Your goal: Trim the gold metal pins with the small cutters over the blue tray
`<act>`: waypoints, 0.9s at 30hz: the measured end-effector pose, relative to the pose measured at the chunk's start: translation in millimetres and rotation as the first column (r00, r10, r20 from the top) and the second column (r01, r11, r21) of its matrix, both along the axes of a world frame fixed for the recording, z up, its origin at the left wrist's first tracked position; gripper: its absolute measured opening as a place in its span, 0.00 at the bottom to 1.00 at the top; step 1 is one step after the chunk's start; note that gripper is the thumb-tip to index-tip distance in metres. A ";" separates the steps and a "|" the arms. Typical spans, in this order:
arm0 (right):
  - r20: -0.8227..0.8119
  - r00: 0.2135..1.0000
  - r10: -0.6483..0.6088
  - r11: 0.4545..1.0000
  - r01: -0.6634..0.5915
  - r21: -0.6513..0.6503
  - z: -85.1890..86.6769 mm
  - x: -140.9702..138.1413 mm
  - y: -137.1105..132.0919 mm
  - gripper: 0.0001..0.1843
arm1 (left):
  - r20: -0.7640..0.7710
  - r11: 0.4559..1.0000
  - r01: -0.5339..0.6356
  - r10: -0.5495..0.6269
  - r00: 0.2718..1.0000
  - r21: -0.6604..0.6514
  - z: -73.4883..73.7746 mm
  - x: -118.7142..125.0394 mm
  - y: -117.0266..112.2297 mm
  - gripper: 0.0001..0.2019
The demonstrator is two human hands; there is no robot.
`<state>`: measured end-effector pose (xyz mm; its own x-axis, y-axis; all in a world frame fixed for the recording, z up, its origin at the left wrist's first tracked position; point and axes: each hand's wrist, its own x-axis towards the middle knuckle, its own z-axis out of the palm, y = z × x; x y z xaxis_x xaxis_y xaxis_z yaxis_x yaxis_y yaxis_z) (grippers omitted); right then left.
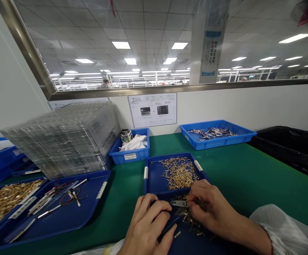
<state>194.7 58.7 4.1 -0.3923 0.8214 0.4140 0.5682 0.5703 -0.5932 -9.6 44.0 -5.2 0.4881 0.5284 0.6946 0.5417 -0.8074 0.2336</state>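
Note:
My left hand [148, 225] rests at the near edge of a small blue tray [154, 177], fingers curled around a thin dark tool whose tip pokes out by the thumb. My right hand [209, 207] is beside it, fingertips pinched among small gold pins [179, 173] heaped in the tray. A small flat metal piece [179, 203] lies between the two hands, touching the right fingertips. More pins lie scattered under both hands on a dark blue surface.
A large blue tray [63, 216] at left holds tweezers, wires and rods. A stack of clear plastic trays [63, 138] stands behind it. A bin of gold parts [2, 200] sits far left. Blue bins [131, 152] [217, 136] line the wall; black bins [289, 148] at right.

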 end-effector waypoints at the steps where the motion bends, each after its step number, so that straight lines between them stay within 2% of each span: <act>1: -0.049 0.999 -0.005 1.000 0.004 -0.024 0.6 -0.2 0.2 0.08 | 0.009 1.000 -0.002 0.002 1.000 -0.007 1.1 -0.2 -0.9 0.05; 5: -0.294 0.956 -0.013 0.963 -0.067 -0.260 1.7 -0.9 2.8 0.07 | 0.072 0.993 -0.005 0.014 0.997 -0.118 1.7 -0.9 -1.9 0.06; 7: -0.322 0.947 -0.018 0.935 -0.098 -0.342 3.1 -1.1 3.2 0.06 | 0.076 0.981 -0.005 0.020 0.997 -0.192 0.9 -0.9 -1.0 0.06; 8: -0.283 0.959 -0.018 0.934 -0.084 -0.347 4.5 -1.0 2.8 0.06 | 0.067 0.975 -0.003 0.018 0.998 -0.221 0.4 -0.8 -0.3 0.06; 10: -0.125 0.992 0.001 0.961 -0.035 -0.274 8.2 -0.2 0.9 0.06 | 0.039 0.970 0.010 -0.001 0.999 -0.244 -0.8 -0.4 1.2 0.06; 13: 0.118 0.991 0.069 0.996 -0.063 -0.056 11.9 2.1 -1.6 0.07 | 0.048 0.990 0.073 -0.068 0.997 -0.120 -1.7 0.1 2.9 0.04; 15: 0.204 0.975 0.092 0.994 -0.103 0.047 10.4 3.3 -1.8 0.07 | 0.004 0.996 0.085 -0.085 0.996 -0.033 -0.7 0.1 3.1 0.03; 18: 0.287 0.955 0.078 0.976 -0.132 0.176 3.9 2.9 -1.0 0.06 | -0.149 0.998 0.057 -0.053 0.987 0.021 2.2 -0.2 1.7 0.02; 20: 0.318 0.946 0.055 0.960 -0.138 0.244 0.6 1.9 -1.3 0.06 | -0.182 0.995 0.065 -0.051 0.982 0.071 3.5 -0.3 0.7 0.03; 23: 0.325 0.945 0.041 0.962 -0.125 0.243 1.9 1.9 -3.3 0.07 | -0.161 0.994 0.053 -0.038 0.986 0.091 4.2 -0.4 -0.3 0.03; 27: 0.321 0.937 0.136 0.984 -0.164 0.063 10.8 7.0 -2.8 0.06 | -0.140 0.999 0.045 -0.041 0.989 0.023 3.7 -1.2 -0.6 0.02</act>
